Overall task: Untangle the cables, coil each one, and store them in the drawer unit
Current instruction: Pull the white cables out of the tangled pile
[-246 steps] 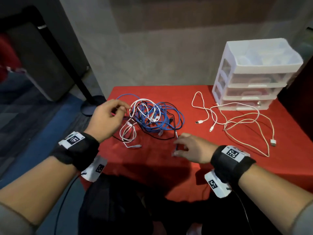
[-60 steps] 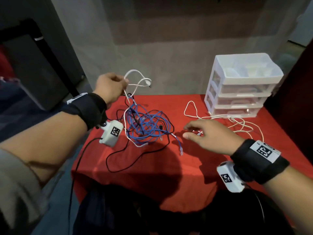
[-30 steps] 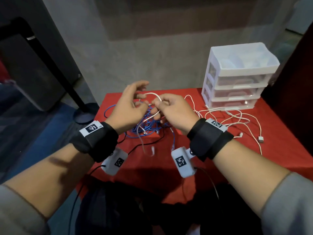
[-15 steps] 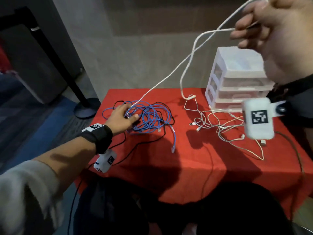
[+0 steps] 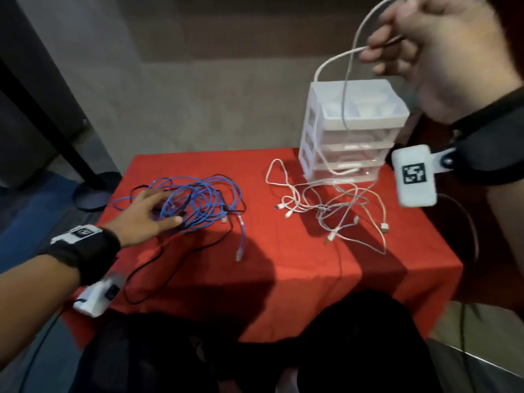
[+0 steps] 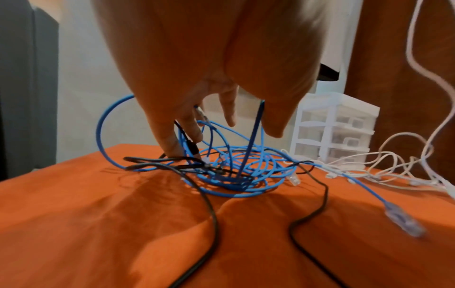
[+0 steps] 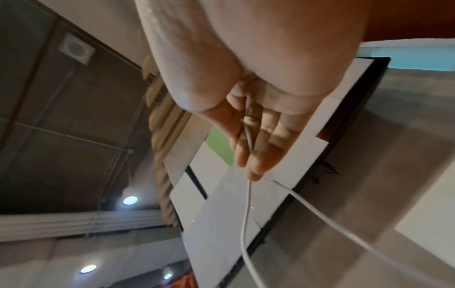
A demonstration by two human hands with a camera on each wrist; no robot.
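My right hand [image 5: 380, 49] is raised high at the upper right and pinches a white cable [image 5: 344, 89] between thumb and fingers [image 7: 251, 155]. The white cable [image 7: 246, 214] hangs in a loop in front of the white drawer unit [image 5: 312, 131] and runs down to a loose pile of white cables [image 5: 340, 214] on the red table. My left hand [image 5: 164, 207] presses with spread fingers on a tangle of blue cable [image 5: 204, 205] and black cable [image 5: 175, 265]. In the left wrist view the fingers [image 6: 192, 132] reach down into the blue loops [image 6: 236, 175].
The red cloth table [image 5: 283, 279] ends close to me, with a dark bag or lap [image 5: 255, 350] below its front edge. A black stand base [image 5: 90, 191] sits on the floor past the table's left side. The three-drawer unit [image 6: 337, 128] stands at the back right, drawers closed.
The white cable, half a second ago stretched from the blue tangle up to my right hand, now hangs free over the white pile. My left hand stays on the blue tangle.
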